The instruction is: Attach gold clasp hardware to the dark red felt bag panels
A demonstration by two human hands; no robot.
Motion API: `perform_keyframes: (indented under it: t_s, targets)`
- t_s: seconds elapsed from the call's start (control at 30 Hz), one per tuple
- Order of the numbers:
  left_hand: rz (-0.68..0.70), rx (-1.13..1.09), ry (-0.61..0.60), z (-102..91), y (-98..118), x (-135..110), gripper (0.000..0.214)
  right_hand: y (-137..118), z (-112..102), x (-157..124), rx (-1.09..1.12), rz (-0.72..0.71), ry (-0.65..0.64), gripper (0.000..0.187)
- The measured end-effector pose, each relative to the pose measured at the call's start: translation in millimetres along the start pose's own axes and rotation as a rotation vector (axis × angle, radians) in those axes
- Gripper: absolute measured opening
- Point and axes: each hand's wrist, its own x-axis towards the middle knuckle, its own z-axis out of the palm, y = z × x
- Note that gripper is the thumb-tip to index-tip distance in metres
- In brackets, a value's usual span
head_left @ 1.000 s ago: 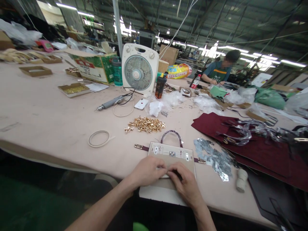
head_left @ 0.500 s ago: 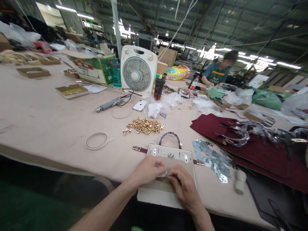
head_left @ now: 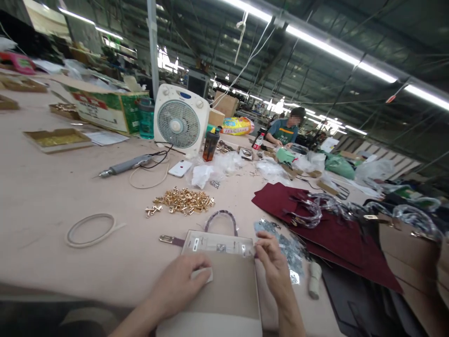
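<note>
A beige bag panel (head_left: 224,290) with a purple handle (head_left: 221,216) and a purple strap ending in a gold buckle (head_left: 167,240) lies flat at the table's near edge. My left hand (head_left: 177,288) rests on its left side, fingers curled over a small white piece (head_left: 202,274). My right hand (head_left: 275,264) is at the panel's top right corner, fingertips pinched on its edge by a row of small metal fittings (head_left: 220,246). A heap of silver metal plates (head_left: 286,245) lies just right of that hand.
Gold fittings (head_left: 182,202) lie beyond the bag, a tape ring (head_left: 89,230) to the left, a white roll (head_left: 315,279) and maroon panels (head_left: 315,220) to the right. Farther back are a power screwdriver (head_left: 122,164), phone (head_left: 180,167), fan (head_left: 178,119) and boxes. A co-worker (head_left: 286,131) sits far off.
My hands have parted: the right went up to the bag's top right corner, the left stayed low on the panel. The view swung right and tilted up.
</note>
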Motion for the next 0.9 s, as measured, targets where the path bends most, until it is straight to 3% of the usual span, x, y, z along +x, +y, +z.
perform_keyframes:
  t_s: [0.2, 0.33, 0.9]
  targets:
    - [-0.031, 0.026, 0.010, -0.2, 2, 0, 0.021, 3, -1, 23, 0.013, 0.086, -0.284, 0.036]
    - [-0.041, 0.024, 0.007, -0.1, 2, 1, 0.021, 6, 4, 25, 0.028, 0.109, -0.384, 0.035]
    - [-0.054, -0.035, -0.002, -0.9, 2, 5, 0.020, 7, 4, 27, 0.003, 0.081, -0.404, 0.018]
